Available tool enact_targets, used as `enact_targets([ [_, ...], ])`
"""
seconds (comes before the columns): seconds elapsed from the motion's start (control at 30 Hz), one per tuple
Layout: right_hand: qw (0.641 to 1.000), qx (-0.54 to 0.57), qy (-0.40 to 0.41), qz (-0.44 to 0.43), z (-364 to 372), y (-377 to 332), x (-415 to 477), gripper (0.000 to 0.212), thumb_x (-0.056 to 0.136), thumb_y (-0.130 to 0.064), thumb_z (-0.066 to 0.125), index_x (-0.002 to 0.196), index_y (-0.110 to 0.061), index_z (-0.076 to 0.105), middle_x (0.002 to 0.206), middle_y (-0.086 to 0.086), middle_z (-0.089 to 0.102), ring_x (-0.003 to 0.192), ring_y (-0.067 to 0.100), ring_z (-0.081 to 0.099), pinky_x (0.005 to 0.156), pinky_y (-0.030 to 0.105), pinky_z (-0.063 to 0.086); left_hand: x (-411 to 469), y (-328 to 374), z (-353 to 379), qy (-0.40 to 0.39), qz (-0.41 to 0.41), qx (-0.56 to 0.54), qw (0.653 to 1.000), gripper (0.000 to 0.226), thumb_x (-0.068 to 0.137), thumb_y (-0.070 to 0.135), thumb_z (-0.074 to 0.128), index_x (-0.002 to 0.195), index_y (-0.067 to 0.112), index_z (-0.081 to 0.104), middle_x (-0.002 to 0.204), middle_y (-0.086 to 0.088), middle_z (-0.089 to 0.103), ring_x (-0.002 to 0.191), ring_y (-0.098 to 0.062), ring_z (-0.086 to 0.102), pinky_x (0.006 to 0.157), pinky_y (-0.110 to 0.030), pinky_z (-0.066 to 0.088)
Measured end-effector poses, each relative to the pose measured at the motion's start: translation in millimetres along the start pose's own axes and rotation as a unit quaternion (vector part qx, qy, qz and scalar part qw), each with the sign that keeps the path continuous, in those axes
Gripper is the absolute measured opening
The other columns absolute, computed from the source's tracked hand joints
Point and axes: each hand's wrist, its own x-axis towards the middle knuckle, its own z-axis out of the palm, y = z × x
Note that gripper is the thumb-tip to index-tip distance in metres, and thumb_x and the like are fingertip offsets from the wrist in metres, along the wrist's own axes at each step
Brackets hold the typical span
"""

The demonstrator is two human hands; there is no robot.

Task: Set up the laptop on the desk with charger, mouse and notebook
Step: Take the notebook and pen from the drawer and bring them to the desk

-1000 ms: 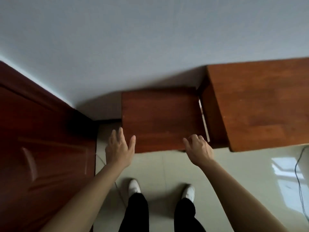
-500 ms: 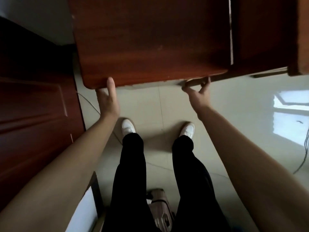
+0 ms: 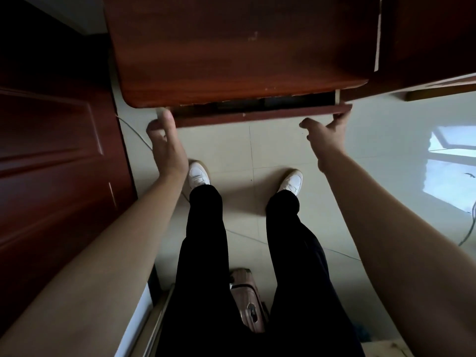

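A dark red-brown wooden cabinet top (image 3: 231, 52) fills the upper middle of the head view. Beneath its front edge a drawer front (image 3: 257, 115) sticks out a little, leaving a dark gap where the contents are too dim to make out. My left hand (image 3: 166, 148) grips the drawer front's left end, thumb up against the cabinet edge. My right hand (image 3: 325, 134) holds the right end with fingertips under it. No laptop, charger, mouse or notebook is visible.
A dark wooden door (image 3: 56, 155) stands close on the left. A taller wooden desk (image 3: 425, 34) adjoins the cabinet on the right. My legs and white shoes stand on pale floor tiles (image 3: 257, 148). A pink suitcase (image 3: 248, 302) is behind my feet; a cable (image 3: 470, 228) lies at the right.
The view has tipped further down and closer to the cabinet. Both hands went from hovering to gripping the drawer front, which has slid out a little, showing a dark gap.
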Motion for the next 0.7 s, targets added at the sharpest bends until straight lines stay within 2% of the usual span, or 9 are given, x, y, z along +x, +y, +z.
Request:
enact_targets([
  [0.07,1.0,-0.007,-0.001,0.022,-4.5,17.5,-11.7,0.078,0.071,-0.016,0.071,0.138,-0.025,0.034,0.132,0.003,0.052,0.12,0.028,0.055,0.1,0.054,0.05,-10.3,-19.2,-2.2,0.002,-0.035,-0.023,0.999,0.059,0.088,0.072,0.039,0.12,0.023,0.047,0.117,0.007,0.057,0.109,-0.011,0.057,0.102,-0.049,0.048],
  [0.17,0.999,-0.007,-0.015,0.052,-7.4,40.2,-25.0,0.084,0.078,-0.009,0.071,0.146,-0.028,0.026,0.137,0.004,0.053,0.123,0.024,0.056,0.105,0.053,0.047,-17.0,-36.0,-2.7,-0.014,-0.09,-0.052,0.994,0.064,0.085,0.063,0.06,0.13,0.021,0.042,0.109,0.02,0.056,0.096,0.011,0.057,0.103,-0.046,0.05],
  [0.23,0.997,0.017,-0.032,0.067,-7.0,47.6,-24.9,0.091,0.081,-0.002,0.071,0.151,-0.028,0.018,0.141,0.007,0.053,0.123,0.022,0.058,0.105,0.052,0.048,-14.6,-39.0,-1.8,-0.038,-0.13,-0.067,0.989,0.065,0.083,0.048,0.072,0.134,0.025,0.038,0.111,0.017,0.061,0.1,0.004,0.061,0.101,-0.045,0.052],
  [0.33,0.993,0.03,-0.059,0.096,-5.8,49.0,-19.5,0.097,0.082,0.001,0.072,0.152,-0.029,0.011,0.132,0.013,0.057,0.107,0.024,0.065,0.092,0.047,0.058,-8.7,-36.1,2.9,-0.052,-0.218,-0.129,0.966,0.061,0.085,0.032,0.071,0.137,0.023,0.041,0.125,-0.002,0.063,0.101,-0.017,0.069,0.092,-0.043,0.058],
  [0.43,0.993,-0.019,-0.068,0.098,-7.7,48.2,-19.4,0.077,0.08,-0.003,0.074,0.142,-0.015,0.03,0.124,0.016,0.061,0.103,0.023,0.064,0.092,0.049,0.058,-7.0,-32.9,10.9,-0.03,-0.247,-0.156,0.956,0.053,0.087,0.026,0.068,0.134,0.017,0.045,0.121,-0.006,0.065,0.095,-0.019,0.072,0.085,-0.041,0.061],
  [0.5,0.993,-0.041,-0.06,0.097,-9.4,48.1,-21.5,0.06,0.08,-0.002,0.07,0.132,-0.004,0.04,0.118,0.013,0.061,0.107,0.024,0.063,0.096,0.05,0.055,-7.8,-34.7,13.2,-0.024,-0.251,-0.146,0.956,0.052,0.087,0.027,0.069,0.133,0.017,0.047,0.119,-0.005,0.066,0.095,-0.017,0.072,0.083,-0.038,0.061],
  [0.53,0.993,-0.032,-0.056,0.098,-9.8,47.9,-23.2,0.055,0.08,0.0,0.066,0.13,-0.001,0.041,0.111,0.012,0.058,0.102,0.024,0.062,0.096,0.05,0.055,-8.2,-35.9,12.0,-0.024,-0.252,-0.148,0.956,0.052,0.086,0.027,0.071,0.132,0.016,0.048,0.119,-0.004,0.067,0.095,-0.016,0.072,0.083,-0.037,0.061],
  [0.6,0.994,0.009,-0.047,0.098,-9.9,46.9,-26.9,0.047,0.08,0.001,0.057,0.125,-0.001,0.042,0.101,0.011,0.055,0.09,0.021,0.059,0.091,0.051,0.056,-8.2,-36.4,9.0,-0.004,-0.24,-0.155,0.958,0.054,0.083,0.026,0.078,0.129,0.014,0.054,0.117,-0.005,0.068,0.094,-0.017,0.072,0.082,-0.035,0.062],
  [0.7,0.99,0.09,-0.042,0.097,-8.5,42.6,-32.8,0.035,0.085,-0.006,0.057,0.113,-0.011,0.038,0.098,0.007,0.058,0.092,0.022,0.066,0.085,0.042,0.058,-8.6,-32.7,8.5,0.07,-0.202,-0.157,0.964,0.057,0.073,0.02,0.088,0.121,0.007,0.06,0.115,-0.009,0.068,0.093,-0.019,0.07,0.076,-0.031,0.063],
])
